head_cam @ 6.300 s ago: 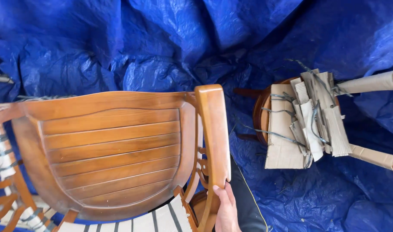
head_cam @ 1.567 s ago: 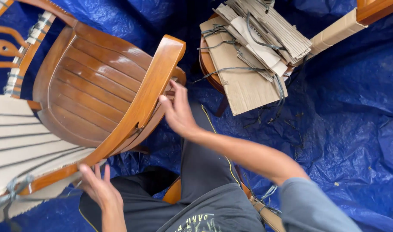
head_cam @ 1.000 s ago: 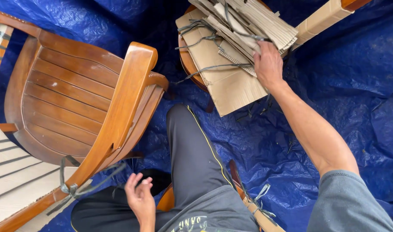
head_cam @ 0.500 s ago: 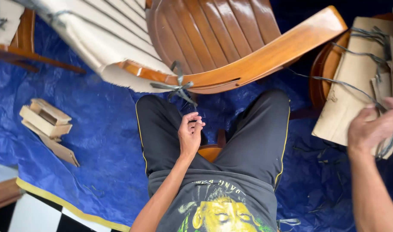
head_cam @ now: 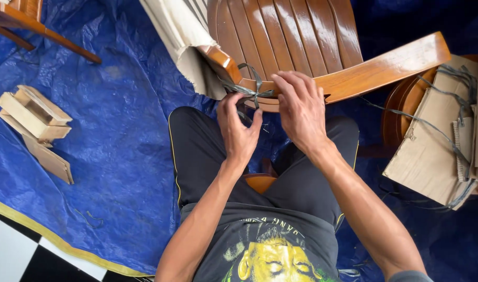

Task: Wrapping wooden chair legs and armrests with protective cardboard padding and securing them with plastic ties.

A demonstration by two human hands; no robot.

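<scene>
Gripping: both hands are working at a grey strap knot [head_cam: 249, 90] tied round the front rail of a wooden chair [head_cam: 301, 36].
Left hand [head_cam: 240, 130]: fingers are pinching together on the loose ends just under the knot — thumb and forefinger closed on the strap.
Right hand [head_cam: 300, 108]: it is lying over the rail beside the knot, fingers curled down onto it; whether they are clamping the strap or only pressing — cannot tell.
Knot: it is sitting on the chair's curved rail, right where the cardboard wrapping [head_cam: 181, 31] ends.
Chair: it is lying tipped toward the person, slatted seat facing up, above the knees.
Right side: flattened cardboard pieces with straps [head_cam: 437, 151] are resting on a round wooden stool.
Left side: folded cardboard corner pieces [head_cam: 35, 125] are lying on the blue tarp [head_cam: 119, 156], well apart from the hands.
</scene>
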